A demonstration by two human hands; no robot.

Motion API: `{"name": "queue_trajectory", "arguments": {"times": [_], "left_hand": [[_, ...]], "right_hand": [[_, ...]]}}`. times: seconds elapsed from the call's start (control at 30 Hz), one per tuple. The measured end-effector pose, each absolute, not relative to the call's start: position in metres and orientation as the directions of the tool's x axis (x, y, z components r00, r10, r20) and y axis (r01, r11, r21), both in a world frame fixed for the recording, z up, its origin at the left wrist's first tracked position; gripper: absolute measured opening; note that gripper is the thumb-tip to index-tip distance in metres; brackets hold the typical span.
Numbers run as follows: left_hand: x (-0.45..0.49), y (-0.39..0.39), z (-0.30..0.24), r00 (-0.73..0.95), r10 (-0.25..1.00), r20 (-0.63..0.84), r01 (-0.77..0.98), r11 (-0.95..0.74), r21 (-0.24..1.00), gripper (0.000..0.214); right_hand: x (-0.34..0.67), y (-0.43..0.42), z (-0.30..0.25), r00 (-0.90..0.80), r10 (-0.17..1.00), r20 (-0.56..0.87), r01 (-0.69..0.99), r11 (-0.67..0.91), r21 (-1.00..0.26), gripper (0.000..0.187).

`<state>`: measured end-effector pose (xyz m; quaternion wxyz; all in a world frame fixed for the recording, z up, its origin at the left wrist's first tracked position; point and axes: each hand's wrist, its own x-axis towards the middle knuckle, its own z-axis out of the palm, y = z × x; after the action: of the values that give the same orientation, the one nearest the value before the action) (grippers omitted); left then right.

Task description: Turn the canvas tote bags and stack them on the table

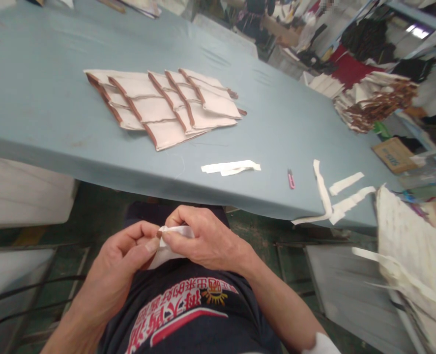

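Close to my body, below the table's front edge, both hands pinch a small white cloth piece (169,251) with a bit of brown trim at its corner. My left hand (131,250) grips the trimmed corner between thumb and fingers. From the other side, my right hand (203,238) holds the same cloth, thumb and forefinger pressed beside the corner. Much of the cloth is hidden by my fingers. Beyond them on the table lie overlapping cream cloth pouches (159,105) with brown edging.
Cream fabric strips (232,168) lie near the blue-covered table's (136,164) front edge, and more strips (323,194) lie to the right. Pink thread snips (290,179) sit between them. At the far right is a stack of cream-and-brown pieces (372,98) near a cardboard box (393,155).
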<state>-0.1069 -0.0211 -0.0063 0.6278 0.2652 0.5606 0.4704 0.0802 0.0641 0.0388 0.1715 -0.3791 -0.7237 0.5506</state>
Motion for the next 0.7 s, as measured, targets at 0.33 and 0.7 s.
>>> {"name": "queue_trajectory", "arguments": {"times": [0.33,0.7], "left_hand": [[-0.1,-0.022,-0.011,-0.186,0.904,-0.384,-0.16,0.358,0.92,0.033],[-0.091,-0.03,-0.012,-0.272,0.916,-0.295,-0.079,0.284,0.956,0.018]], "right_hand": [[0.08,0.059,0.027,-0.594,0.789,-0.157,0.335,0.065,-0.94,0.021],[0.081,0.044,0.032,-0.513,0.85,-0.118,0.277,0.033,-0.96,0.015]]}}
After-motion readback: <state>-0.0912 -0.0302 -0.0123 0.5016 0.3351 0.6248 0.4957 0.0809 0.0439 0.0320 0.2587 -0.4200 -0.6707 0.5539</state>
